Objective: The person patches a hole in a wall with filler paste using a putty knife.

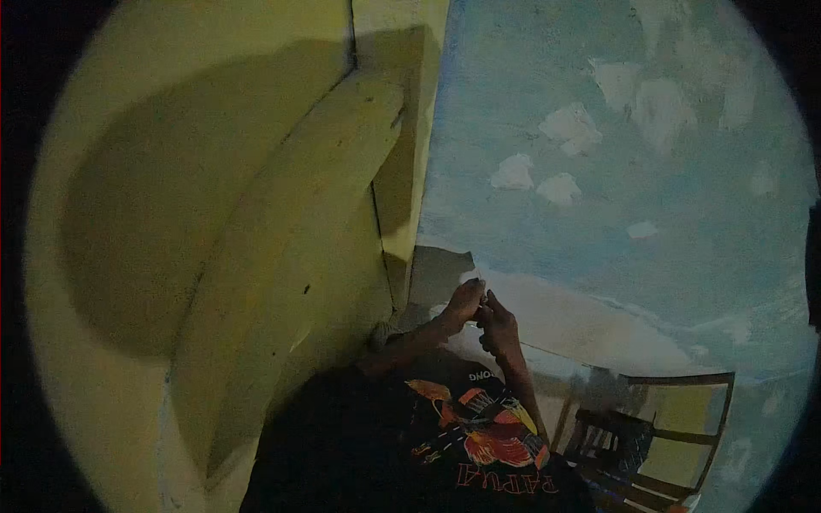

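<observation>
The picture is dim and the hands are small in it. My left hand (466, 299) and my right hand (498, 323) meet in front of my dark printed shirt (342, 436). Both have their fingers closed in a pinch, almost touching each other. A small pale bit shows between the fingertips, too small to name. Just beyond them, a faint thin line runs upward. Whitish shapes, partly hidden by the left hand and forearm, lie behind the hands.
At left stands a yellow wall (282, 282) with a bulging ridge and a large shadow. A pale blue surface with white patches (569, 128) fills the right. A grey patch (440, 274) lies beyond the hands. Lower right, a dark wooden frame (676, 376) stands by a dark slatted object (607, 440).
</observation>
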### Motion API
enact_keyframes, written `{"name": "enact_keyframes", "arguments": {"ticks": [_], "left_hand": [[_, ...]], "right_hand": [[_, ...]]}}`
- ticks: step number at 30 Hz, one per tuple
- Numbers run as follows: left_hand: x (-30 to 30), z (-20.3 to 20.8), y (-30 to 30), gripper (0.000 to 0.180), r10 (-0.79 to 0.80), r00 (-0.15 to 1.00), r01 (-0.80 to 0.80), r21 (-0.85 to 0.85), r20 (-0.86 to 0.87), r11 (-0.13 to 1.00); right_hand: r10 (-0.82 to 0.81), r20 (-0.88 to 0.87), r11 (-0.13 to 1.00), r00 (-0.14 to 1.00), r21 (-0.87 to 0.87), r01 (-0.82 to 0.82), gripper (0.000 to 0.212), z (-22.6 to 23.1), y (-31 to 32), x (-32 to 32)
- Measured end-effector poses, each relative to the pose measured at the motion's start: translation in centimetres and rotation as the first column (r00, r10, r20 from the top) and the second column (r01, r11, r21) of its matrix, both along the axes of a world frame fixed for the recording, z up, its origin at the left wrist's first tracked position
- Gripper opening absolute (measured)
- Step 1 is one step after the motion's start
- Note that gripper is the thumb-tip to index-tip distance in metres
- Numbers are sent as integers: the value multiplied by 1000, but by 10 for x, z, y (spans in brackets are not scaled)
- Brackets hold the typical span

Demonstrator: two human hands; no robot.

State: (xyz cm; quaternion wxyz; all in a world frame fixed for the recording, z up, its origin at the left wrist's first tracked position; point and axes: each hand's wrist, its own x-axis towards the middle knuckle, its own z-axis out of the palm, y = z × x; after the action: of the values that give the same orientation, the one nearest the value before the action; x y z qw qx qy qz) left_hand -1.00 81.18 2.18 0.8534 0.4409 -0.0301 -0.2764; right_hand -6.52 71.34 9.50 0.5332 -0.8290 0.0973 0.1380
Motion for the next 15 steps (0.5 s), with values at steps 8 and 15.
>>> {"name": "enact_keyframes", "arguments": {"ticks": [8,15], "left_hand": [[13,-35,-8,20,-35,726,-512,574,687,639],[12,1,3,14,-486,577,-548,753,656,365]], "right_hand": [[-110,-203,917,973,357,179,47,23,9,3],[-167,-199,922,966,316,225,41,23,17,7]]}}
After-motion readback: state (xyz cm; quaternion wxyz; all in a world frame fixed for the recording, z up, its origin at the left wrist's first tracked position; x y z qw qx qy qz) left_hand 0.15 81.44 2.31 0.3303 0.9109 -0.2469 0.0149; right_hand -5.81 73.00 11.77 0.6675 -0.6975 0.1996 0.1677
